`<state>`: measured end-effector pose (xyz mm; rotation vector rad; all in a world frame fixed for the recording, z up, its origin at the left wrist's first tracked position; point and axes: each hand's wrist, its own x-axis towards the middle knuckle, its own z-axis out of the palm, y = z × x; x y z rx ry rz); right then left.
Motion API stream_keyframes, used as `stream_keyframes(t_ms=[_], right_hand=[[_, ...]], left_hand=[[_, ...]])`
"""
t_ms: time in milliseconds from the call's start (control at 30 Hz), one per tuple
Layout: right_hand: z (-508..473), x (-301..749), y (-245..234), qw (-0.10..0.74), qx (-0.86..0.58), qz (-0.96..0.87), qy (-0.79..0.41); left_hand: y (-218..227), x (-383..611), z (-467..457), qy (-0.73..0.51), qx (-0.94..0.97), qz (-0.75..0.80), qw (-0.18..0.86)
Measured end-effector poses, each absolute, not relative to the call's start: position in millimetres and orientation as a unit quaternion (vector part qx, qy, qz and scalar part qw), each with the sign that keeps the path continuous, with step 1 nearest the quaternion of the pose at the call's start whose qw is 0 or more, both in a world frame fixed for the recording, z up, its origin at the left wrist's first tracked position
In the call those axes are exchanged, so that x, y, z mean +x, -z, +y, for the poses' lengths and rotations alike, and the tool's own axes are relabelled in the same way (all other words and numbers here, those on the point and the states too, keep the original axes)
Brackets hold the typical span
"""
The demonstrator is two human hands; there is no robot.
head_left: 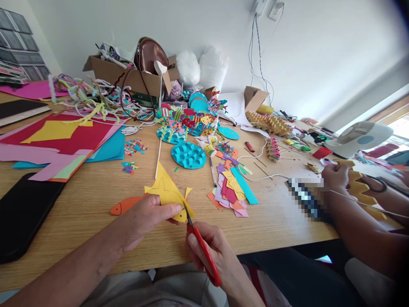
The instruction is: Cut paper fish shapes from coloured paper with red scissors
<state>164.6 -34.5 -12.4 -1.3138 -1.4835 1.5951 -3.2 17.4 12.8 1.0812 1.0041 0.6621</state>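
My left hand pinches a piece of yellow paper between thumb and fingers, just above the table. A fish outline is drawn on that paper in dark line. Red-handled scissors are in my right hand, with their blades at the right edge of the yellow paper. A small yellow offcut stands up beside the blades. Partly under my left hand lies an orange paper fish with a dark eye. How far the blades are parted is hard to see.
Paper scraps, a pen and a blue scalloped oval lie ahead. Coloured sheets and a black phone-like slab are at left. On the right, a co-worker's hand is beside yellow zigzag strips. Behind stands a cardboard box.
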Motion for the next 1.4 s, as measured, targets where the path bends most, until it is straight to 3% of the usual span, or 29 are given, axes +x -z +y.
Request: stream_keyframes(t_ms=[1400], right_hand=[[-34.7,167.3,18.1,0.321,-0.478,-0.556,-0.599]], left_hand=[[-11.2,4.3,12.5,-0.295,0.459,0.473,0.691]])
